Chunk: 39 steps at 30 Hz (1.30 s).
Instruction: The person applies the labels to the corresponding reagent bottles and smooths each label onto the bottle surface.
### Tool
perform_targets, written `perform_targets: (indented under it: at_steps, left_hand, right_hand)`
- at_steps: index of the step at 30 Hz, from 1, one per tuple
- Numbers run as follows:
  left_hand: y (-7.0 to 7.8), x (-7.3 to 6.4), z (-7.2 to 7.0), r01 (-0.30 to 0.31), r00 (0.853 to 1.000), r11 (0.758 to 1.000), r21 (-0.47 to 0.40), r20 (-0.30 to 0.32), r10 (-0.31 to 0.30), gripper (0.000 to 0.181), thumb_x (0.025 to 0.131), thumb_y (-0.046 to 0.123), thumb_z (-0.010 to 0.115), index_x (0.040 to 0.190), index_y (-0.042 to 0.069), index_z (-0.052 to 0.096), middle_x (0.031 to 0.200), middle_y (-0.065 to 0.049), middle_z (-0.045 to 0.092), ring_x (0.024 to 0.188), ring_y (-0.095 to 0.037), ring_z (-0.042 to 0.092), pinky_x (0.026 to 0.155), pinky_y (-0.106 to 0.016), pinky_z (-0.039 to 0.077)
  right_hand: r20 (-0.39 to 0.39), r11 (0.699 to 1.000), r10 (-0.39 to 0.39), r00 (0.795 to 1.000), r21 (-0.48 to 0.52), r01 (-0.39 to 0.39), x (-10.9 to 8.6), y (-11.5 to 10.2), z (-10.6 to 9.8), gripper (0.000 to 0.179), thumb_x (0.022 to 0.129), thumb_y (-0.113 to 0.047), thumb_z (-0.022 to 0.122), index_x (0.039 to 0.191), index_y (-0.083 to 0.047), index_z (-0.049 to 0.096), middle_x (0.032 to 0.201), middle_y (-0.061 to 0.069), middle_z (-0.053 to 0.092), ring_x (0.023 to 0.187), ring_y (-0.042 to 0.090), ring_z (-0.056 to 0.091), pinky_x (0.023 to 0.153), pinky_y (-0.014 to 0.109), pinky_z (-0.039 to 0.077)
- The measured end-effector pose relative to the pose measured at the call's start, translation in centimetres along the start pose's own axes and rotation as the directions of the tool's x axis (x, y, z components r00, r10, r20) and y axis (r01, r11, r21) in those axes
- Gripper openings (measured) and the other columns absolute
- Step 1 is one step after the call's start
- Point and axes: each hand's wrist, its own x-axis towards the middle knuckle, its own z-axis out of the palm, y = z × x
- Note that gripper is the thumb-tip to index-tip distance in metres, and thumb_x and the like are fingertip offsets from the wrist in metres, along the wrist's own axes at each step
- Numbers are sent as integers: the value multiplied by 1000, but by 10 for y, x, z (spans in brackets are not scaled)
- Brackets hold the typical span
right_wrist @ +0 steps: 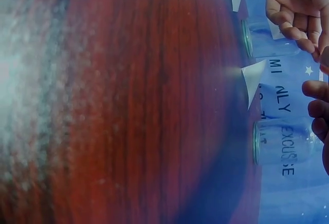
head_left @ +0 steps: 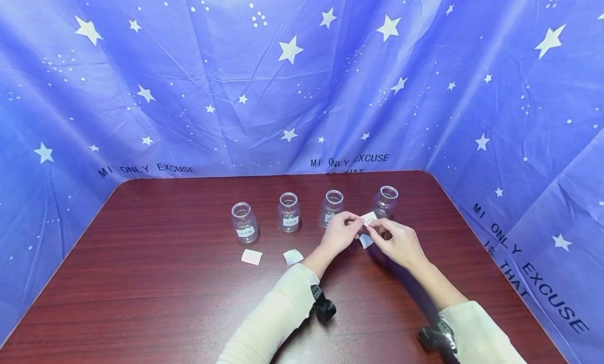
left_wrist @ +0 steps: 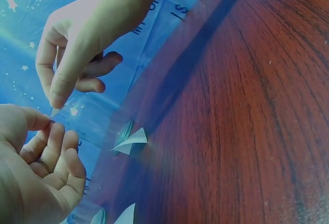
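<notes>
A small white label with print (head_left: 369, 217) is held up between both hands, in front of the rightmost glass jar (head_left: 388, 196). My left hand (head_left: 341, 232) pinches its left side between thumb and forefinger. From the other side, my right hand (head_left: 398, 241) pinches its lower right edge, the other fingers loosely bent. In the left wrist view the two sets of fingertips (left_wrist: 57, 100) almost meet, and the label between them is mostly hidden. Beneath the hands, a curled white paper piece (head_left: 365, 241) lies on the table.
Left of the rightmost jar, a row of labelled glass jars stands upright: one at the left (head_left: 244, 222), one in the middle (head_left: 289, 212), one beside my left hand (head_left: 332, 204). White paper pieces (head_left: 251, 257) lie before them on the brown table (head_left: 155, 280). Blue star-patterned cloth (head_left: 245, 65) hangs behind.
</notes>
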Motion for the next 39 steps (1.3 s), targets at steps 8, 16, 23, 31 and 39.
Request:
perform_targets:
  at_steps: [8, 16, 23, 31, 39]
  left_hand:
    - [1, -1, -2, -42, 999, 997, 58, -12, 43, 18, 88, 19, 57, 93, 4, 66, 69, -4, 64, 57, -1, 52, 52, -16, 43]
    - [2, 0, -2, -47, 998, 991, 125, -36, 52, 16, 87, 19, 57, 93, 7, 67, 75, 0, 65, 65, -1, 51, 61, -14, 43]
    - [3, 0, 0, -133, 991, 956, 261, 37, 128, 14, 89, 21, 59, 92, 11, 68, 78, 1, 67, 68, -2, 54, 64, -15, 43]
    - [6, 3, 6, -164, 986, 922, 351, 57, 154, 13, 88, 23, 62, 92, 12, 67, 78, 3, 67, 68, -3, 54, 64, -14, 41]
    - [8, 10, 15, -132, 991, 889, 439, 25, 135, 12, 87, 27, 64, 90, 16, 66, 77, 7, 66, 66, -2, 54, 61, -15, 40]
  right_hand:
    - [25, 998, 57, 998, 20, -58, -1, 0, -4, 17, 68, -11, 79, 81, -14, 68, 58, -12, 53, 52, 2, 48, 51, 12, 36]
    - [58, 981, 195, 979, 14, -196, -2, 4, -12, 14, 73, -13, 77, 84, -14, 69, 59, -9, 57, 53, -2, 45, 49, 14, 35]
    - [100, 946, 323, 941, 4, -325, -1, 9, -15, 11, 81, -14, 71, 90, -10, 67, 65, -4, 61, 56, -3, 46, 50, 19, 38]
    - [128, 915, 373, 919, 110, -387, -2, 14, -19, 6, 82, -8, 69, 86, -5, 65, 62, 1, 62, 52, -3, 46, 49, 15, 38]
    - [148, 874, 445, 884, 143, -464, -5, 22, -21, 10, 85, -13, 67, 87, -3, 66, 63, 6, 64, 51, -1, 51, 47, 16, 39]
